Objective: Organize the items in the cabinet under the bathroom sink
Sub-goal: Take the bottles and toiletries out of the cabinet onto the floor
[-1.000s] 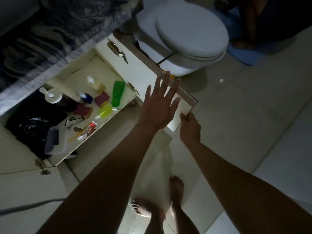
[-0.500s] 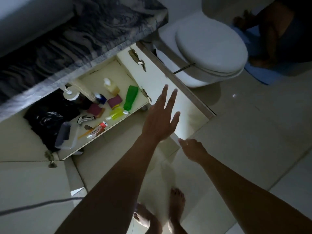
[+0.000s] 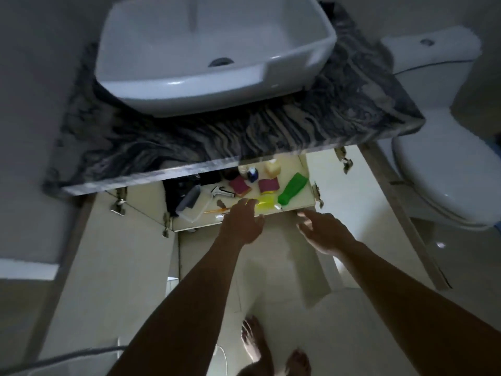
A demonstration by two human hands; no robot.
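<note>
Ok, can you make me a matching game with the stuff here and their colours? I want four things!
Things:
1. lying bottle
2. sink
3. left sponge
4. bag

Colours:
A. black
B. green
C. white
D. dark red

Right pairs: 1-B, 2-C, 3-D, 4-A.
</note>
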